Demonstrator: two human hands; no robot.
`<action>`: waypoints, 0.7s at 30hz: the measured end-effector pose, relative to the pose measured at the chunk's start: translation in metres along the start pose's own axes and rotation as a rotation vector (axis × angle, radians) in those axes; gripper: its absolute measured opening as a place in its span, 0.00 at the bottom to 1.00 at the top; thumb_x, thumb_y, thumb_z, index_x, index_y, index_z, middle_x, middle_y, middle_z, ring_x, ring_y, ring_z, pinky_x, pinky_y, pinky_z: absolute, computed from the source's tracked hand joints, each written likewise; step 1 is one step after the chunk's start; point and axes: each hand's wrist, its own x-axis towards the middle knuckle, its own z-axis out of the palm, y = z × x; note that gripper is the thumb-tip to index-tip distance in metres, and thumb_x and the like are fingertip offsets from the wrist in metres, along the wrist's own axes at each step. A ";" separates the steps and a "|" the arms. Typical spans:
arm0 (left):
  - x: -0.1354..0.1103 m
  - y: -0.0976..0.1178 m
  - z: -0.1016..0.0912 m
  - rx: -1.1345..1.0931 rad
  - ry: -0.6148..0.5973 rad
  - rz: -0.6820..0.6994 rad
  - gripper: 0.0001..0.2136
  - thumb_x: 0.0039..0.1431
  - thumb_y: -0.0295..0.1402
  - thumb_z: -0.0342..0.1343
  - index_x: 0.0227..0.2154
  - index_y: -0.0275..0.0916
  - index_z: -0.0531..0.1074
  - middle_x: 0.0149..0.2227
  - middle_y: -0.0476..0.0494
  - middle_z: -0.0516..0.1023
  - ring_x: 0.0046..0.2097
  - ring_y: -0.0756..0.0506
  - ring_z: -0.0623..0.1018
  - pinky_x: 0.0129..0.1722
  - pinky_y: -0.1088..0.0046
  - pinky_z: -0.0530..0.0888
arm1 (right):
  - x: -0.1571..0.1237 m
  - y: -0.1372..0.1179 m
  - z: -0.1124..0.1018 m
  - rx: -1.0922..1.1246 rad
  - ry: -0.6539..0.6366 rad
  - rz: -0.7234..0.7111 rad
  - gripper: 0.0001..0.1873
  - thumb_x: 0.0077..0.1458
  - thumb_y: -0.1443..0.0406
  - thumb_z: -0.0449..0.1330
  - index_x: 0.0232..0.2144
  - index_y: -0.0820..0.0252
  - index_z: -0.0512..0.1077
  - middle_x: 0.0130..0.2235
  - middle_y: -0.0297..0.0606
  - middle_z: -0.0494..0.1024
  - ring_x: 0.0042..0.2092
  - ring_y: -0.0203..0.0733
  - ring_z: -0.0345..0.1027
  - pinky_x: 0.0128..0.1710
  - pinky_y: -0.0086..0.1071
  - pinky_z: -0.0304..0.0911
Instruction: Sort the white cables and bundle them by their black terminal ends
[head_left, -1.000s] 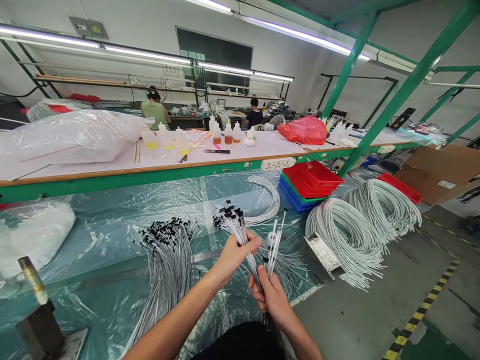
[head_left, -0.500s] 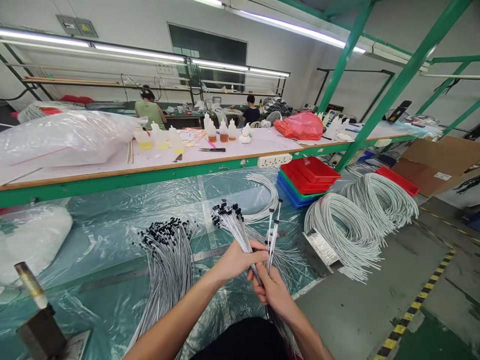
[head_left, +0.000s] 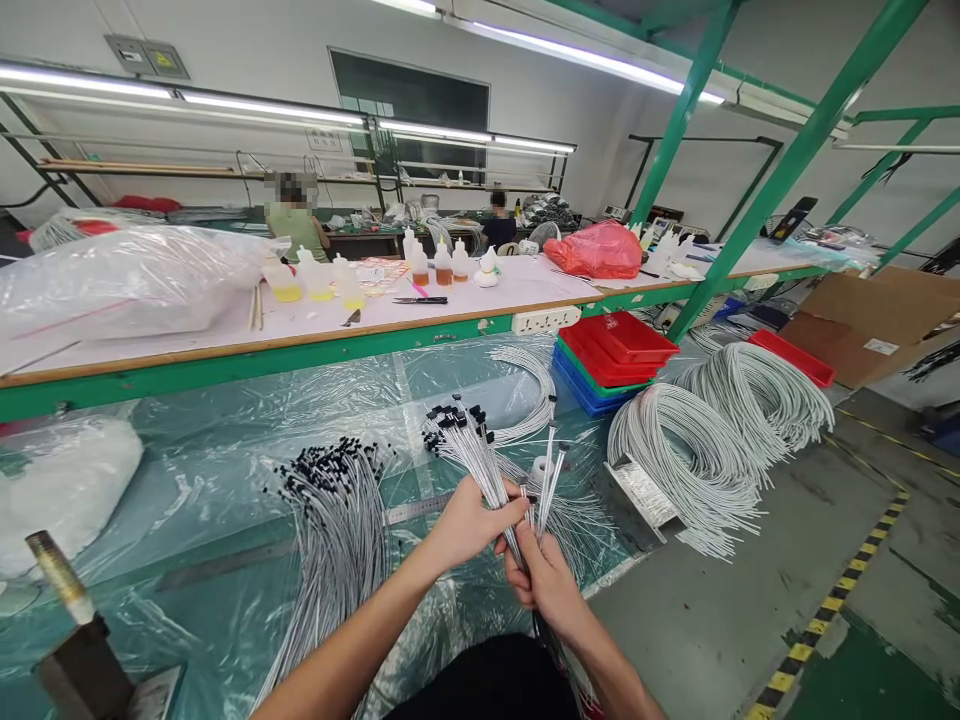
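My left hand (head_left: pixel 480 518) is closed round a bundle of thin grey cables (head_left: pixel 484 465) whose black connector ends fan out at the top. Against it, my right hand (head_left: pixel 541 570) is closed on a few separate cables (head_left: pixel 550 480) that point upward, also tipped with black connectors. The two hands touch, and the fingertips partly hide the cables between them. A large pile of grey cables with black ends (head_left: pixel 337 540) lies to the left of my left hand. Under and behind the hands, more loose cables (head_left: pixel 585 520) spread over the plastic-covered table.
A steel ruler (head_left: pixel 420 507) lies on the table. Stacked red, green and blue trays (head_left: pixel 619 350) stand behind, beside coiled cable bundles (head_left: pixel 686 450). A raised shelf (head_left: pixel 300 335) carries bottles (head_left: pixel 442 265) and bags. At lower left stands a metal block with a rod (head_left: pixel 82 650). Two people sit further back.
The few cables at my right hand have lowered slightly and shifted among themselves. Both hands keep their hold in nearly the same place. The view has turned a little.
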 end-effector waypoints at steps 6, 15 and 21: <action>0.003 -0.004 -0.002 -0.014 -0.013 0.021 0.15 0.52 0.45 0.64 0.27 0.36 0.75 0.23 0.48 0.73 0.18 0.52 0.68 0.18 0.76 0.65 | -0.001 -0.003 0.001 0.045 0.040 0.026 0.39 0.45 0.29 0.54 0.30 0.59 0.65 0.16 0.21 0.56 0.15 0.27 0.38 0.14 0.26 0.36; 0.005 -0.009 -0.002 -0.037 0.041 0.006 0.16 0.52 0.46 0.64 0.31 0.36 0.78 0.24 0.47 0.72 0.22 0.52 0.68 0.20 0.76 0.66 | 0.000 -0.001 -0.001 0.041 0.039 -0.023 0.34 0.51 0.32 0.54 0.25 0.58 0.63 0.16 0.23 0.55 0.15 0.28 0.39 0.15 0.27 0.37; 0.006 -0.006 0.001 -0.063 0.120 -0.007 0.17 0.48 0.46 0.67 0.30 0.35 0.79 0.22 0.49 0.70 0.23 0.52 0.66 0.22 0.76 0.67 | 0.001 -0.004 0.001 0.045 0.052 -0.055 0.33 0.53 0.34 0.54 0.28 0.59 0.66 0.16 0.23 0.57 0.16 0.28 0.39 0.15 0.26 0.37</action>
